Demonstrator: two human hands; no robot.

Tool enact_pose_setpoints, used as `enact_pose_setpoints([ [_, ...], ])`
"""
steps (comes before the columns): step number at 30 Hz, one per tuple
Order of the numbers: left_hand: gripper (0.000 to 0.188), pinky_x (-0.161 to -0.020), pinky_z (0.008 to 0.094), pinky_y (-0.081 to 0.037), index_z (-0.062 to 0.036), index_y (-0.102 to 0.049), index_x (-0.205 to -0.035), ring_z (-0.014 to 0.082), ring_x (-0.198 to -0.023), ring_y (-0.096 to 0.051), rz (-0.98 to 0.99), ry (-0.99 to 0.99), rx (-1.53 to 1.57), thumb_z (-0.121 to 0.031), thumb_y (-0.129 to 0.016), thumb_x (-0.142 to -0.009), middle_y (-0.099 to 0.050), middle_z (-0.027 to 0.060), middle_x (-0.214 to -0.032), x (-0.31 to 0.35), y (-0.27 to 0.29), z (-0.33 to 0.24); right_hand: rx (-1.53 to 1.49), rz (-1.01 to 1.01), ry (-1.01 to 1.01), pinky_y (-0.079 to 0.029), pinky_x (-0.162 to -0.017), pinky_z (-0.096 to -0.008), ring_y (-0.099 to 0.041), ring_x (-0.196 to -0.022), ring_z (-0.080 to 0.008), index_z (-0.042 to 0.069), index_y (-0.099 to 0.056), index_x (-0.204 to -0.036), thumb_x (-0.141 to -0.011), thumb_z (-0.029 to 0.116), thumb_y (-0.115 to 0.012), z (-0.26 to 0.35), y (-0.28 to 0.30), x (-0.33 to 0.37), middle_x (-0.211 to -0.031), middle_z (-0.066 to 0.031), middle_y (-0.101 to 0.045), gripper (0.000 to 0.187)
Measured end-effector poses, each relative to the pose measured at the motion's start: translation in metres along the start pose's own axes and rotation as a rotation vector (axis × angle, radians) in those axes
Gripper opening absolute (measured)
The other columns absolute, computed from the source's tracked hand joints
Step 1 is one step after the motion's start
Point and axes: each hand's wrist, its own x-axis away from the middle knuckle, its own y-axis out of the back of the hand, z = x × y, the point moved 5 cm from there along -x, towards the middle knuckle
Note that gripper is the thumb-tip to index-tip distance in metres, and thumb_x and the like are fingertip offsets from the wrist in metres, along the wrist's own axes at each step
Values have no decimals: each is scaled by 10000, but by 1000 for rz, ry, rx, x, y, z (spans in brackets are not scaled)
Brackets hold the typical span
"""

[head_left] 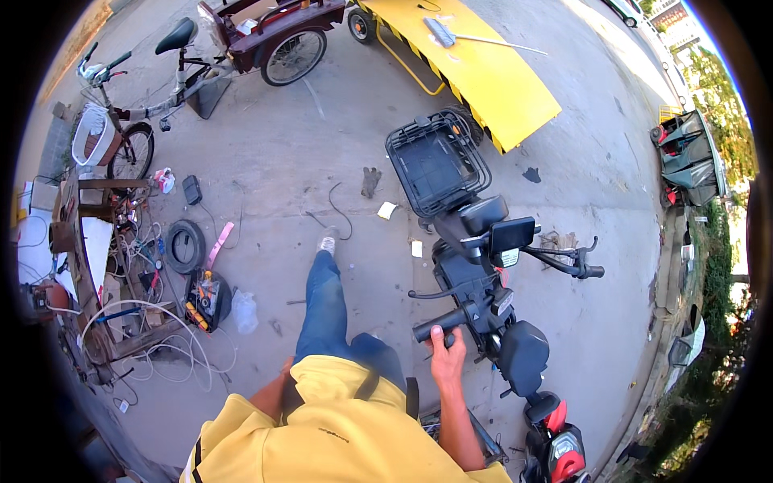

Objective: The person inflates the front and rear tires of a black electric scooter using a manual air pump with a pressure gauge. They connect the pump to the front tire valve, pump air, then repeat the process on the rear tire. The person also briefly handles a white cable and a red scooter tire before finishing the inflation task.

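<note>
My right hand is closed at the near handlebar grip of a black electric scooter, with the thumb lying against the grip. The fingers' undersides are partly hidden. On the handlebar sits a dark display, and the far grip points to the right. A large black basket is at the scooter's far end, and a black padded seat is at the near right. My left forearm hangs at my side; the left hand itself is hidden behind my yellow shirt.
At the left lie a black tyre, an open tool bag, hoses and clutter. A bicycle-like cart and a yellow platform bearing a brush stand beyond. A red-and-black scooter is at the lower right. A glove lies on the concrete.
</note>
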Motion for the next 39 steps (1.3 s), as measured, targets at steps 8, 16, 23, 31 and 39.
enact_pose_setpoints([
  [8, 501, -759, 520, -528, 44, -709, -847, 459, -853, -695, -274, -453, -420, -401, -517, -976, -698, 308, -901, -95, 207, -97, -40, -302, -473, -434, -544, -272, -572, -595, -116, 28, -600, -971, -1010, 278, -649, 16, -7, 30, -708, -37, -619, 257],
  [16, 543, -697, 447, -493, 33, -686, -781, 282, -668, -639, -102, -249, 44, -465, -569, -961, -636, 154, -664, -102, 357, -292, 139, -308, -618, -417, -503, -264, -538, -549, -99, 35, -587, -949, -1019, 278, -639, 38, -23, 29, -644, -22, -590, 258],
  [23, 517, -724, 387, -493, -2, -716, -842, 200, -733, -629, 86, -325, -107, -500, -611, -937, -651, 106, -731, -60, 335, -424, 224, -351, -602, -431, -507, -282, -564, -550, -122, -18, -616, -1001, -992, 274, -657, 43, -23, 25, -658, -52, -611, 296],
  [31, 568, -866, 400, -505, 8, -742, -1000, 257, -919, -664, 209, -467, -259, -539, -608, -929, -718, 164, -942, 7, 301, -528, 366, -362, -494, -511, -641, -413, -663, -648, -280, -80, -609, -1135, -955, 312, -694, 18, -21, 32, -719, -189, -658, 440],
  [39, 567, -901, 410, -513, 33, -738, -1078, 278, -982, -690, 235, -643, -293, -499, -574, -975, -739, 184, -994, -16, 257, -592, 330, -358, -556, -496, -754, -504, -653, -833, -498, -73, -595, -1112, -937, 315, -698, 51, -21, 24, -865, -324, -664, 438],
])
